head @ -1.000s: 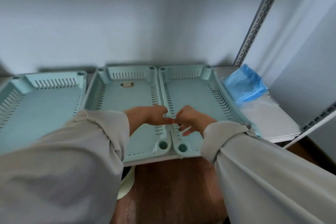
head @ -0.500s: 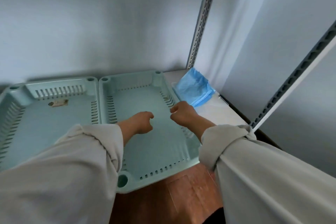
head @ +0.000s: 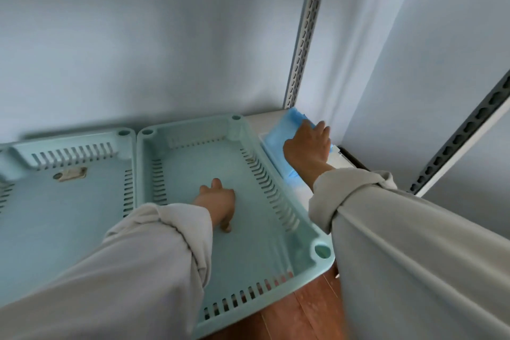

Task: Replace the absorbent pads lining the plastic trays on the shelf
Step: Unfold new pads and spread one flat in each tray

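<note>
Both pale-green slotted plastic trays (head: 234,201) on the shelf are seen bare, no fresh liner laid yet. Blue absorbent-pad stack (head: 278,138), just beside rt tray, is covered by right hand (head: 309,146), fingers spread on top; grip can't be told. Left hand (head: 218,201) is rested loosely curled, empty, in tray.

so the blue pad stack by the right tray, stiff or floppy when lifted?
Probably floppy: the blue pad stack looks like thin folded sheets with soft, uneven edges, so it should sag off the right hand. Likely light for its size. Loose layers may slide or fan apart, since nothing visibly binds them; whether the hand grips or only rests on it is unclear.
</note>
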Motion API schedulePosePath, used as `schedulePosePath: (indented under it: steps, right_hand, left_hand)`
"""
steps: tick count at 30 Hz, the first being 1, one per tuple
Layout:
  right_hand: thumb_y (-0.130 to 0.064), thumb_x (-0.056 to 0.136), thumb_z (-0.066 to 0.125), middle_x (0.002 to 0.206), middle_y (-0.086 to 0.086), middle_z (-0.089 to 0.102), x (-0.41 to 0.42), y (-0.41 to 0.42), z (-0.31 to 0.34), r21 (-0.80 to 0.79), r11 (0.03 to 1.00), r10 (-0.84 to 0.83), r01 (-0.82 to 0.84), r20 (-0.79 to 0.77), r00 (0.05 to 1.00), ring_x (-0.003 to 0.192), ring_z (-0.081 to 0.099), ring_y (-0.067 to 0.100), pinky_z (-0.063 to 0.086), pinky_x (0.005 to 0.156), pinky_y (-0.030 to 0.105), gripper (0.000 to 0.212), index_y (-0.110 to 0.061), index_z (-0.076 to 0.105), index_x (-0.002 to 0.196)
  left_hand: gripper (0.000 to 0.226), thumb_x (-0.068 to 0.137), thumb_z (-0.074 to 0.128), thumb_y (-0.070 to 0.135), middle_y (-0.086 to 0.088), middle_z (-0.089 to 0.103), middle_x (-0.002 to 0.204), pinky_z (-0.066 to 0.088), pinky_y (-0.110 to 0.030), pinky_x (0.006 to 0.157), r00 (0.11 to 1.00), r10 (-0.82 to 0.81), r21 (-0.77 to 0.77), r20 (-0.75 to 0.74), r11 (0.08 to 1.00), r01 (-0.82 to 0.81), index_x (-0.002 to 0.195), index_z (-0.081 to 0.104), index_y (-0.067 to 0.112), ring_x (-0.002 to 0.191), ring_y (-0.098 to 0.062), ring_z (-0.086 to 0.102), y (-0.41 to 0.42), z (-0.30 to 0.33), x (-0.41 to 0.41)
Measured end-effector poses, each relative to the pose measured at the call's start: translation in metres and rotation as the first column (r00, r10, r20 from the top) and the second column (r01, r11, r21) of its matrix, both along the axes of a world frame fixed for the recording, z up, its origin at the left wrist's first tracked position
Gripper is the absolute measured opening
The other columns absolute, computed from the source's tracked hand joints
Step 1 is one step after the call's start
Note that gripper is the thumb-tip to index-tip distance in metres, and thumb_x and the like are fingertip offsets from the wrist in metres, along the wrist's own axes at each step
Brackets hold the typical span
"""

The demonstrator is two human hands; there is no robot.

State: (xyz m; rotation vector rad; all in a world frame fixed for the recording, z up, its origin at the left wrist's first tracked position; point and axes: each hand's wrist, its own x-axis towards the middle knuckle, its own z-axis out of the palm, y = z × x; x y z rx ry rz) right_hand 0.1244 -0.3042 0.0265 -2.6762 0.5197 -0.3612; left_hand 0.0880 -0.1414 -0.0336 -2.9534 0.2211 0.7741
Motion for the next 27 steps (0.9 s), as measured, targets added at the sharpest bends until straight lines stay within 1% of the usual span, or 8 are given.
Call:
schedulePosePath:
  steps: [2,5,10,16,20,21,24,27]
  right_hand:
    - [-0.011,0.087,0.048,0.138,0.018,0.038,0.002,-0.006,0.000,0.121,0.991,-0.047,0.051,-0.035,0.998,0.130,0.036,0.037,0.034,0.105,0.042,0.049,-0.006,0.036,0.134]
    - [-0.013,0.090,0.047,0.132,0.015,0.047,-0.003,-0.010,-0.007,0.050,0.998,-0.044,0.046,-0.038,0.998,0.125,0.041,0.035,0.037,0.098,0.040,0.046,-0.006,0.036,0.134]
    - [-0.017,0.089,0.049,0.120,0.012,0.059,-0.004,-0.007,-0.018,-0.005,1.000,0.004,-0.004,-0.016,1.000,0.117,0.049,0.034,0.040,0.094,0.036,0.027,-0.011,0.059,0.113]
    - [-0.024,0.088,0.058,0.137,0.013,0.040,-0.007,0.005,-0.040,0.079,0.988,0.136,-0.134,-0.023,0.990,0.134,0.030,0.030,0.028,0.110,0.038,0.026,-0.020,0.064,0.113]
    - [-0.024,0.091,0.051,0.156,0.020,0.011,-0.004,0.003,-0.039,-0.025,1.000,-0.015,0.014,-0.030,0.999,0.147,0.003,0.033,0.006,0.118,0.046,0.024,-0.020,0.060,0.113]
    - [-0.022,0.091,0.050,0.156,0.020,0.012,-0.003,0.001,-0.036,-0.010,0.999,-0.043,0.042,-0.038,0.998,0.146,0.007,0.034,0.009,0.118,0.046,0.023,-0.017,0.058,0.112]
    - [-0.016,0.089,0.049,0.136,0.013,0.042,0.000,-0.007,-0.032,0.010,0.998,-0.059,0.060,-0.059,0.996,0.129,0.036,0.033,0.029,0.106,0.040,0.029,-0.013,0.054,0.117]
    - [-0.011,0.087,0.051,0.128,0.008,0.050,-0.002,-0.012,-0.036,-0.154,0.986,-0.059,0.065,0.047,0.997,0.122,0.041,0.030,0.029,0.107,0.038,0.031,-0.014,0.056,0.118]
  left_hand:
    - [0.079,0.075,0.077,0.032,-0.015,0.025,0.139,0.040,-0.044,0.101,1.000,-0.012,0.006,0.018,1.000,0.011,0.141,0.036,0.017,0.125,-0.042,0.036,0.002,0.001,0.002]
    - [0.084,0.074,0.078,0.035,-0.015,0.022,0.140,0.040,-0.049,0.104,1.000,0.002,0.016,-0.023,1.000,-0.002,0.143,0.032,0.018,0.128,-0.042,0.033,0.007,-0.002,0.003]
    - [0.086,0.074,0.078,0.035,-0.015,0.022,0.141,0.040,-0.049,0.105,1.000,0.001,0.008,-0.024,1.000,0.000,0.144,0.032,0.018,0.128,-0.042,0.033,0.007,-0.005,0.002]
    - [0.083,0.076,0.075,0.038,-0.016,0.025,0.141,0.038,-0.039,0.102,0.999,-0.048,0.037,0.014,0.998,0.048,0.143,0.031,0.018,0.123,-0.040,0.040,0.010,-0.009,-0.001]
    - [0.085,0.076,0.075,0.039,-0.016,0.025,0.141,0.038,-0.039,0.103,0.998,-0.055,0.042,0.019,0.998,0.054,0.144,0.030,0.018,0.123,-0.039,0.041,0.009,-0.008,0.000]
    - [0.084,0.076,0.075,0.039,-0.016,0.025,0.141,0.039,-0.039,0.102,0.998,-0.057,0.043,0.020,0.998,0.056,0.144,0.030,0.017,0.122,-0.040,0.042,0.008,-0.006,0.000]
    - [0.082,0.076,0.075,0.037,-0.016,0.025,0.141,0.039,-0.040,0.101,0.998,-0.055,0.036,0.017,0.998,0.055,0.143,0.031,0.016,0.122,-0.040,0.041,0.008,-0.004,0.001]
    - [0.081,0.077,0.075,0.037,-0.017,0.025,0.141,0.038,-0.038,0.101,0.998,-0.060,0.037,0.014,0.998,0.060,0.143,0.031,0.016,0.123,-0.040,0.039,0.007,-0.003,0.000]
